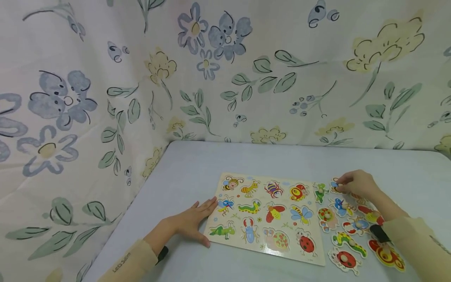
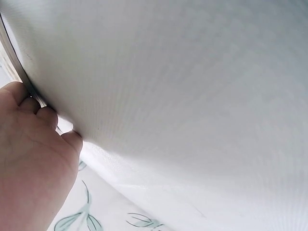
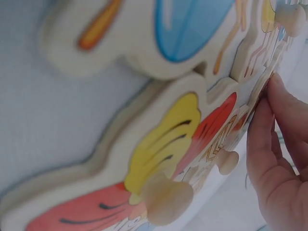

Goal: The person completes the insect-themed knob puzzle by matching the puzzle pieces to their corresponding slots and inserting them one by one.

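A pale wooden peg puzzle board [image 1: 287, 199] printed with insects lies on the table. My left hand [image 1: 190, 221] rests at its left edge, fingers stretched out over the rim and thumb near the lower corner. In the left wrist view, that hand's fingertips are by the board's edge. My right hand [image 1: 359, 184] pinches the small bee puzzle piece [image 1: 333, 185] beyond the board's upper right corner; its fingertips partly cover the piece. In the right wrist view, the thumb and forefinger meet low at the row of pieces, beside a red-winged piece [image 3: 163, 139] with a wooden knob.
Loose knobbed pieces crowd the board's right side: a grasshopper [image 1: 320, 192], a blue mosquito [image 1: 341, 207], a snail [image 1: 327, 219], a caterpillar [image 1: 349, 244], a ladybug [image 1: 345, 260] and a butterfly [image 1: 389, 256]. A floral curtain [image 1: 225, 78] hangs behind the white table [image 1: 183, 172].
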`<state>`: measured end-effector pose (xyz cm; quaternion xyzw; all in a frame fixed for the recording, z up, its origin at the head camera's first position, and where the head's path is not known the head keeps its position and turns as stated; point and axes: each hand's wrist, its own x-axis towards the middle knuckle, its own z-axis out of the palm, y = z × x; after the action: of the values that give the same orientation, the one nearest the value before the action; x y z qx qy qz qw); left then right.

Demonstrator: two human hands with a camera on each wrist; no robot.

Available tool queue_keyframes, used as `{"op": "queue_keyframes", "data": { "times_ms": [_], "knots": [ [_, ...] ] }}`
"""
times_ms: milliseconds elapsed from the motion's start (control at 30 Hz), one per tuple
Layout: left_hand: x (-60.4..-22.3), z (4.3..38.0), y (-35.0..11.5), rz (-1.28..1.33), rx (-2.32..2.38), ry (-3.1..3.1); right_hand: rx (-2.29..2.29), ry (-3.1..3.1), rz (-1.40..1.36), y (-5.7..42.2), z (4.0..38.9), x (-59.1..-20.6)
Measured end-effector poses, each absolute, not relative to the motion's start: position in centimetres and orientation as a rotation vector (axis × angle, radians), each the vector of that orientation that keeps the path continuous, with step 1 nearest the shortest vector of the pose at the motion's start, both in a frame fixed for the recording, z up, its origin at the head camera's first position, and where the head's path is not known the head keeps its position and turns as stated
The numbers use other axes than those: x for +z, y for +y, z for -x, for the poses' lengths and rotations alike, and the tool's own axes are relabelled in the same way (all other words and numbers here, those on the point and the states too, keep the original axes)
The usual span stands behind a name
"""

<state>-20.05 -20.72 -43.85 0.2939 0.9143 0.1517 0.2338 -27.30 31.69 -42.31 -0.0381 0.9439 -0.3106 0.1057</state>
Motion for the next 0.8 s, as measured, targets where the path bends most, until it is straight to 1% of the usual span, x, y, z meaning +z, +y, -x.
{"op": "queue_keyframes", "data": {
  "times_ms": [167,400,800],
  "knots": [
    [-43.7,20.1,-20.7,-0.803,0.416,2.507,-0.928,2.786,0.093,31.5,27.4,-42.3],
    [-43.5,20.0,-20.7,-0.800,0.425,2.505,-0.944,2.835,0.139,30.8,27.1,-41.8],
    [-43.6,20.0,-20.6,-0.783,0.412,2.508,-1.039,2.871,0.300,26.4,26.3,-40.3]
  ]
}}
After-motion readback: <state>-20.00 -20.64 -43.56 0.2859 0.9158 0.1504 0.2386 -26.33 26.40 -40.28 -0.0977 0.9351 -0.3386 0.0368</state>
